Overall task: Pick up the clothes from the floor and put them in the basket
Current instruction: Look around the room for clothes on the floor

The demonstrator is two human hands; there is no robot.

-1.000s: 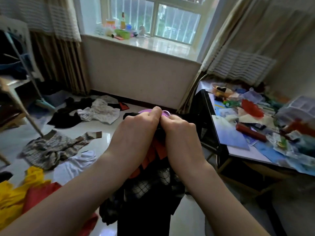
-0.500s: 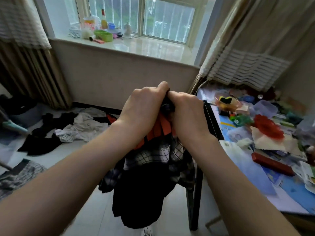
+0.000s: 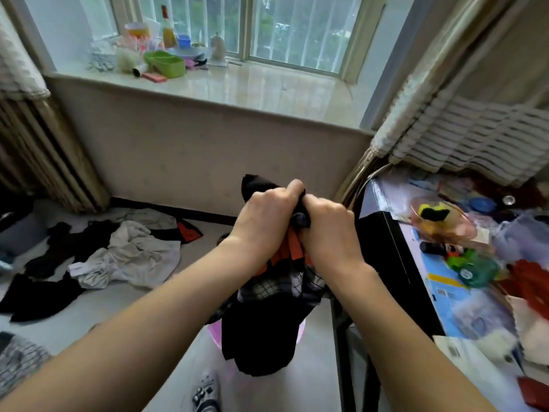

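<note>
Clothes bundle (image 3: 261,322), black, plaid and orange, hangs in the air from both grips: left grip (image 3: 263,217) and right grip (image 3: 325,230) each curl tight round its gathered top, the two touching. Pink basket (image 3: 214,334) shows just beneath the dangling hem. I judge the drop comes next: I'd lower until the hem sits inside the rim, then release both together so nothing drapes over the edge. A white garment (image 3: 133,251) lies on the floor (image 3: 98,319), well left.

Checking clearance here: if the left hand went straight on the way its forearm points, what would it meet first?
Likely the right hand, which sits right against the left hand as both grip the clothes. Past that lies the black table, though depth is hard to judge.
</note>
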